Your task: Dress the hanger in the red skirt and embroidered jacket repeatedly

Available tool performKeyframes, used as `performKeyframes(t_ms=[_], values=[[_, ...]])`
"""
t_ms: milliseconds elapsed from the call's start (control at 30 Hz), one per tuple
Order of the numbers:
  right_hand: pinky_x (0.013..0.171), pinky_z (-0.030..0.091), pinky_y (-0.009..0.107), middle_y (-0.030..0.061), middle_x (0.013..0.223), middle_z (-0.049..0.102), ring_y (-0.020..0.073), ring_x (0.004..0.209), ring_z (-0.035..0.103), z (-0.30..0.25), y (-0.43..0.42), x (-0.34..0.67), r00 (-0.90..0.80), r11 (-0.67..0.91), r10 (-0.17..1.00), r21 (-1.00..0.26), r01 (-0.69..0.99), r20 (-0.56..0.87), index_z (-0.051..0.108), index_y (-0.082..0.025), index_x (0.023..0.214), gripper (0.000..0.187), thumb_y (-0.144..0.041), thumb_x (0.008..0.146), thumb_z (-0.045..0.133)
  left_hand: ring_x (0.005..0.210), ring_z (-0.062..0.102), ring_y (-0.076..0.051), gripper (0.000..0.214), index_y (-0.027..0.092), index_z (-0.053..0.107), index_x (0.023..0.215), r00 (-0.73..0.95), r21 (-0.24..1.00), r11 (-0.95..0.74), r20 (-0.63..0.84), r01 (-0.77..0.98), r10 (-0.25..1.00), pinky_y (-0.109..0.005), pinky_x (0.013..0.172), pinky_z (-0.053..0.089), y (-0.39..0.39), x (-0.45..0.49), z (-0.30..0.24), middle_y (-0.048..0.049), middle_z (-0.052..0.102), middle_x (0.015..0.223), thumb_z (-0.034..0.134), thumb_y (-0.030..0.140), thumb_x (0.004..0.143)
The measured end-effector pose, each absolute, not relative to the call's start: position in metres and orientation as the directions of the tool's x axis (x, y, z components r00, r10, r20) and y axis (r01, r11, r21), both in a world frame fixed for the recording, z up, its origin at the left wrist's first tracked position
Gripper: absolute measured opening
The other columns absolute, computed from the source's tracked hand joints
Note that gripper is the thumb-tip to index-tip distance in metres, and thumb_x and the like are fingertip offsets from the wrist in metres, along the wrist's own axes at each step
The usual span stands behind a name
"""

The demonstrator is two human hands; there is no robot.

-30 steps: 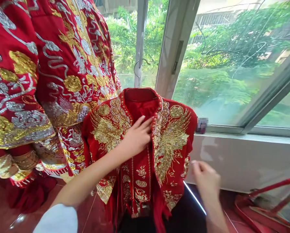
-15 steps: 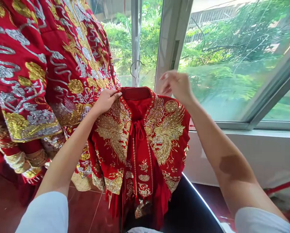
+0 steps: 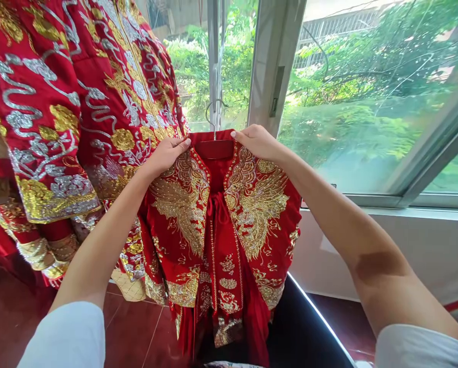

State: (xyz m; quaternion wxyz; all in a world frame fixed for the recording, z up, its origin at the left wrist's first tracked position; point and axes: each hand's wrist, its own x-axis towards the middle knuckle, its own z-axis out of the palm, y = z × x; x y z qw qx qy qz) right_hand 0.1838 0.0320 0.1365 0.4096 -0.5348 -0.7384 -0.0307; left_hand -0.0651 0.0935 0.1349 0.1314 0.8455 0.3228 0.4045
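A small red jacket point(image 3: 221, 230) with gold and silver embroidery hangs in front of me on a red hanger point(image 3: 214, 148) with a metal hook. My left hand point(image 3: 163, 156) is closed on the jacket's left shoulder beside the collar. My right hand point(image 3: 255, 142) lies on the right shoulder, its fingers curled over the collar edge and touching the hanger. The jacket's front hangs slightly apart, showing red lining and a tie inside.
A larger red embroidered robe point(image 3: 68, 122) hangs close on the left, touching the small jacket. Behind is a window point(image 3: 367, 102) with a grey frame and a white sill point(image 3: 405, 214). Below are red floor tiles point(image 3: 137, 327) and a dark surface point(image 3: 301, 332).
My right hand came up from low on the right and settled on the jacket's right shoulder. My left hand moved from the jacket's chest up to its left shoulder.
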Motion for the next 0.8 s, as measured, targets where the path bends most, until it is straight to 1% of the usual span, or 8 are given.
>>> performKeyframes(t_ms=[133,233,367,433,533,600,733,800], values=[[0.062,0.040,0.022,-0.0019,0.064,0.054,0.0045,0.059,0.045,0.128,0.021,0.234,-0.221,0.447,0.879,-0.575,0.685,0.422,0.057,-0.012,0.070,0.045,-0.049,0.092,0.045,0.079,0.057,-0.018,0.039,0.019,0.063,0.076,0.580,0.517,-0.716,0.431,0.470,0.692,-0.028,0.071,0.047,0.099,-0.098,0.130,-0.0045,0.064,0.078,0.054,0.057,0.080],[0.065,0.049,0.027,0.0063,0.081,0.069,0.0135,0.071,0.061,0.105,0.016,0.286,-0.225,0.300,0.952,-0.765,0.569,0.206,0.068,-0.010,0.087,0.051,-0.059,0.071,0.068,0.084,0.061,-0.020,0.048,0.018,0.066,0.088,0.649,0.554,-0.654,0.246,0.515,0.720,-0.030,0.073,0.050,0.107,-0.128,0.119,-0.0064,0.069,0.091,0.059,0.063,0.073],[0.061,0.052,0.032,0.0061,0.072,0.067,0.0181,0.067,0.062,0.059,0.004,0.295,0.017,0.318,0.935,-0.861,0.396,0.353,0.069,-0.014,0.088,0.056,-0.065,0.065,0.068,0.080,0.063,-0.021,0.052,0.018,0.065,0.100,0.527,0.520,-0.623,0.341,0.584,0.779,-0.030,0.071,0.049,0.103,-0.132,0.095,-0.0069,0.071,0.093,0.057,0.062,0.075],[0.068,0.051,0.036,0.0062,0.076,0.066,0.0188,0.071,0.062,0.039,-0.001,0.272,0.286,0.375,0.778,-0.779,0.503,0.559,0.068,-0.015,0.090,0.047,-0.059,0.076,0.060,0.083,0.063,-0.025,0.050,0.018,0.065,0.106,0.348,0.409,-0.589,0.525,0.697,0.777,-0.035,0.074,0.049,0.093,-0.119,0.083,-0.0094,0.071,0.094,0.056,0.059,0.079],[0.085,0.047,0.045,0.0098,0.094,0.067,0.0235,0.089,0.060,0.019,-0.002,0.234,0.524,0.262,0.326,-0.607,0.750,0.787,0.067,-0.015,0.099,0.035,-0.044,0.087,0.050,0.097,0.062,-0.033,0.049,0.019,0.062,0.116,0.110,0.317,-0.485,0.736,0.815,0.668,-0.045,0.086,0.045,0.078,-0.100,0.068,-0.0152,0.069,0.106,0.048,0.056,0.087],[0.092,0.043,0.050,0.0127,0.104,0.065,0.0266,0.100,0.058,0.012,-0.002,0.215,0.528,0.169,0.150,-0.548,0.819,0.836,0.064,-0.015,0.107,0.034,-0.038,0.090,0.045,0.109,0.058,-0.034,0.051,0.017,0.057,0.123,0.052,0.299,-0.479,0.805,0.825,0.591,-0.049,0.096,0.040,0.069,-0.092,0.055,-0.0165,0.065,0.116,0.042,0.054,0.091],[0.103,0.034,0.055,0.0201,0.128,0.054,0.0330,0.121,0.047,-0.013,-0.018,0.180,0.408,0.011,0.019,-0.408,0.913,0.913,0.051,-0.016,0.127,0.040,-0.035,0.091,0.047,0.136,0.034,-0.031,0.066,0.012,0.037,0.140,0.030,0.164,-0.472,0.926,0.866,0.375,-0.046,0.114,0.024,0.042,-0.078,0.002,-0.0176,0.042,0.145,0.045,0.054,0.090],[0.103,0.033,0.056,0.0212,0.136,0.046,0.0355,0.127,0.041,-0.039,-0.029,0.155,0.257,-0.076,0.005,-0.256,0.964,0.966,0.041,-0.020,0.136,0.053,-0.037,0.087,0.055,0.135,0.033,-0.036,0.072,0.011,0.043,0.132,0.019,0.139,-0.441,0.942,0.887,0.334,-0.050,0.113,0.024,0.028,-0.065,-0.040,-0.0220,0.043,0.140,0.053,0.062,0.082]])
